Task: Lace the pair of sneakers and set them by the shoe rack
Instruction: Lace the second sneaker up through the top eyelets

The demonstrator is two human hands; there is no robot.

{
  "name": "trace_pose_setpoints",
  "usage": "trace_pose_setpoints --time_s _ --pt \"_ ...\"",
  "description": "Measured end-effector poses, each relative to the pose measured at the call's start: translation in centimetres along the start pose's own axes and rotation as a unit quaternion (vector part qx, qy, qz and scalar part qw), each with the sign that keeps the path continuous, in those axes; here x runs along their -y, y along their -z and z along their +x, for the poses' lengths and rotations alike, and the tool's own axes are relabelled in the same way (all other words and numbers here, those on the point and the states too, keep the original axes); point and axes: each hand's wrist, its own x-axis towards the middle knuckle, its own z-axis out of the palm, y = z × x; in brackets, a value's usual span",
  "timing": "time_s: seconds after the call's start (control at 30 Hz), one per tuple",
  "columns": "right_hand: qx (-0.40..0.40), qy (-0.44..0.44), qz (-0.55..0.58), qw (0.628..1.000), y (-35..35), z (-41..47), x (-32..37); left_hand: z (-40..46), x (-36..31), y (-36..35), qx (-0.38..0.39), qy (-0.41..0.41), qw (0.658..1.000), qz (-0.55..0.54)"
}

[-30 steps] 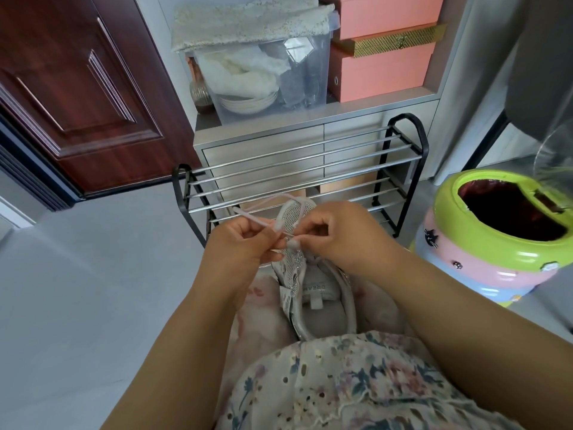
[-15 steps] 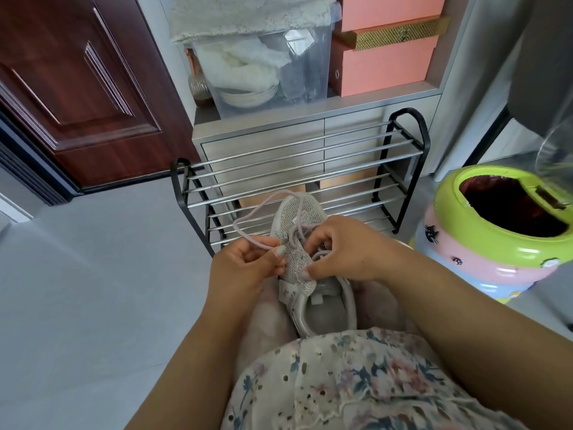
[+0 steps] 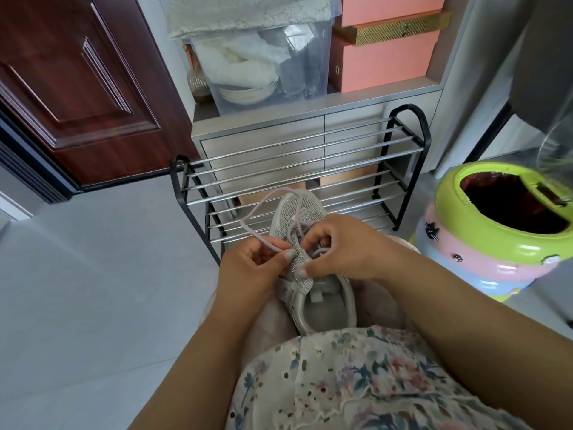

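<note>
A grey mesh sneaker (image 3: 322, 302) with glittery trim rests on my lap, toe pointing away toward the shoe rack (image 3: 297, 169). A pale lilac lace (image 3: 257, 212) loops out over the toe and to the left. My left hand (image 3: 251, 271) pinches one strand of the lace at the sneaker's left side. My right hand (image 3: 344, 249) pinches the lace over the eyelets on the right side. Only one sneaker is in view.
The black and chrome shoe rack stands against grey drawers (image 3: 350, 125). A green, pink and blue bin (image 3: 496, 234) sits at the right. A dark red door (image 3: 77, 88) is at the left, with bare grey floor (image 3: 93, 290) beside me. A clear storage box (image 3: 263, 69) and pink boxes (image 3: 387, 57) sit above.
The sneaker and both hands have dropped lower onto my lap. The lace, stretched taut to the left before, now hangs in a loose loop over the toe.
</note>
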Motion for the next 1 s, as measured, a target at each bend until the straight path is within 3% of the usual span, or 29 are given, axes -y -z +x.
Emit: trace_pose_setpoints --time_s 0.5,0.67,0.83,1.0 --pt "0.024 0.009 -0.005 1.000 0.4 0.0 -0.1 0.0 -0.2 -0.4 -0.001 -0.011 0.999 0.033" --pt "0.031 0.008 0.003 0.999 0.7 -0.1 -0.1 0.0 -0.4 -0.3 0.040 0.012 0.999 -0.008" --pt "0.068 0.008 0.034 0.997 1.4 -0.1 -0.2 0.2 -0.1 -0.3 0.021 0.026 0.999 -0.019" --pt "0.029 -0.001 -0.037 0.999 0.7 -0.2 0.2 0.3 0.2 -0.6 0.034 0.017 0.999 0.007"
